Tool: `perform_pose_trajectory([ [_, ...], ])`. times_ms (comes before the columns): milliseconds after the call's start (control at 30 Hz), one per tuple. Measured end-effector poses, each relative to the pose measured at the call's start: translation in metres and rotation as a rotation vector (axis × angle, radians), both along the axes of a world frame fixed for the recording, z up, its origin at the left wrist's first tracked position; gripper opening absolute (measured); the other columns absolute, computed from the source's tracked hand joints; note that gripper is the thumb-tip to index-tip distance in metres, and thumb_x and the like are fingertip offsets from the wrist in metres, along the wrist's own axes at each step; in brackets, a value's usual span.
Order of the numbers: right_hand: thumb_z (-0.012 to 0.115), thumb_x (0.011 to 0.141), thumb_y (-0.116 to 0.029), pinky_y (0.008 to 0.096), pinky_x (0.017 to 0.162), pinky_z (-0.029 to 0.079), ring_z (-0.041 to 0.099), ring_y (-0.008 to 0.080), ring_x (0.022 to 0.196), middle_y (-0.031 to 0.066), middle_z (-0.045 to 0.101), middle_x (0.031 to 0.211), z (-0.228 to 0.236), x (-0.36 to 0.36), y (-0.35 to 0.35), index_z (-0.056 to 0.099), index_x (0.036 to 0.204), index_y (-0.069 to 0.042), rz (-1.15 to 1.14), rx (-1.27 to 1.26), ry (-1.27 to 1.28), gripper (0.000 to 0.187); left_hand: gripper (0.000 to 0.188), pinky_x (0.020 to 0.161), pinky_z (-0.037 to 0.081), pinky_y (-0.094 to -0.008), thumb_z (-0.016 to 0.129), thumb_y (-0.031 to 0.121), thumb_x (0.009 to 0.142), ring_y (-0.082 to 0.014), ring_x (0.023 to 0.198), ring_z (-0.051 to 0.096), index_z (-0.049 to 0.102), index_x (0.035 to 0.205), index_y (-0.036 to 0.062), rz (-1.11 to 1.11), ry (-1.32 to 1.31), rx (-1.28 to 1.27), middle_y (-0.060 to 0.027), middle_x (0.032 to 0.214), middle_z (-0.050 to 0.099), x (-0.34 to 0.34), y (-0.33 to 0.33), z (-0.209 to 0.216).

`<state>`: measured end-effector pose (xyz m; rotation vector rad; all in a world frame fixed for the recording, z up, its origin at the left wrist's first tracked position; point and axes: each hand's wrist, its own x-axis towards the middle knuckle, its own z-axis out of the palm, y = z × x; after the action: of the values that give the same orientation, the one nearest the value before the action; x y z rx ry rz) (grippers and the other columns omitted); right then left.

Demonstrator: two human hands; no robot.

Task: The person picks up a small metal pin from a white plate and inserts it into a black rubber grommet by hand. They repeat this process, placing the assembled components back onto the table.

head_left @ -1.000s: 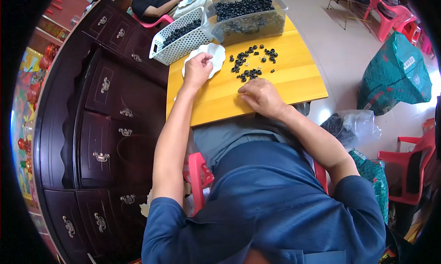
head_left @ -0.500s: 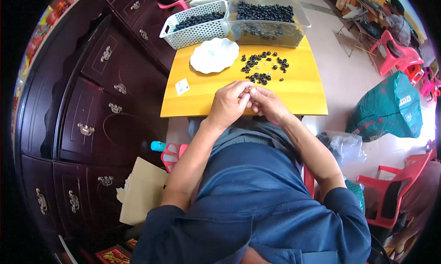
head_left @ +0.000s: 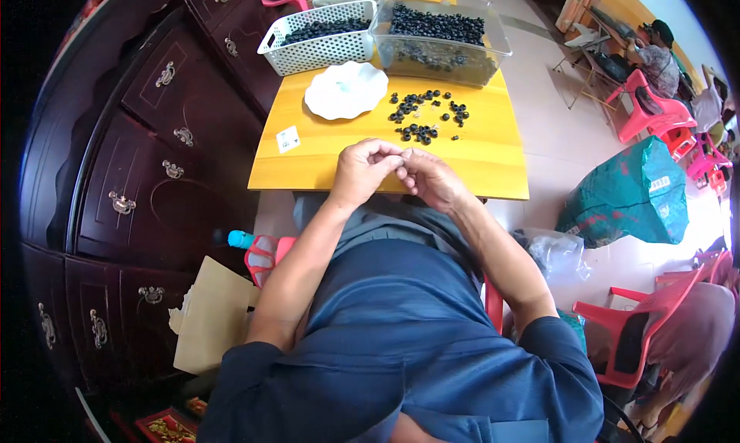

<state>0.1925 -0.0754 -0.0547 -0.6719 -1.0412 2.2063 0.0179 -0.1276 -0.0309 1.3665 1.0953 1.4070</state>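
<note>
Over the near edge of the yellow table (head_left: 308, 169), my left hand (head_left: 360, 169) and my right hand (head_left: 433, 179) meet fingertip to fingertip. Both are closed in a pinch, and whatever sits between the fingers is too small or hidden to name. Just beyond them lie small black ring-shaped parts (head_left: 420, 132) in a loose scatter, with a few tiny pale bits among them. A white scalloped plate (head_left: 339, 108) rests left of these parts. Nearer my left hand is a small white printed card (head_left: 287, 139).
At the table's far side, a white perforated basket (head_left: 308, 62) and a clear plastic bin (head_left: 439, 65) hold many black parts. Dark wooden drawers (head_left: 139, 135) line the left. A green bag (head_left: 628, 196) and red chairs (head_left: 644, 320) stand right, with other people seated there.
The whole view has shifted, so the table and its things appear slightly further left. My hands stay together over the near edge, their fingers slightly rearranged.
</note>
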Motion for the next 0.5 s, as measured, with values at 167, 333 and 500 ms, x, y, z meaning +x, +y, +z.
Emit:
perform_pose_trajectory([
  [167,0.06,0.102,-0.026,0.0207,0.062,0.043,0.053,0.0063,0.067,-0.0024,0.063,0.082,0.004,-0.002,-0.002,0.06,0.098,-0.012,-0.008,0.025,-0.03,0.015,0.009,0.07,0.055,-0.0234,0.067,0.001,0.095,-0.0108,0.076,0.069,0.07,0.101,-0.0029,-0.006,-0.017,-0.033,-0.0064,0.086,0.072,-0.004,0.001,-0.009],
  [333,0.064,0.101,-0.027,0.0203,0.063,0.043,0.051,0.0046,0.067,-0.0037,0.064,0.083,0.015,0.002,0.0,0.065,0.099,-0.012,-0.141,0.237,-0.169,0.015,0.01,0.063,0.051,-0.0212,0.065,0.006,0.096,-0.0062,0.069,0.062,0.069,0.104,0.0003,0.081,0.084,-0.158,-0.0005,0.082,0.068,-0.007,-0.001,-0.011],
  [500,0.069,0.094,-0.017,0.0277,0.065,0.049,0.062,0.0136,0.071,0.0028,0.067,0.081,0.028,0.028,0.039,0.069,0.098,-0.007,-0.426,0.995,-0.629,0.011,0.012,0.061,0.049,-0.0202,0.065,0.007,0.097,-0.0045,0.066,0.058,0.069,0.105,0.0007,0.051,0.089,-0.176,0.0021,0.082,0.064,-0.015,0.0,-0.012],
])
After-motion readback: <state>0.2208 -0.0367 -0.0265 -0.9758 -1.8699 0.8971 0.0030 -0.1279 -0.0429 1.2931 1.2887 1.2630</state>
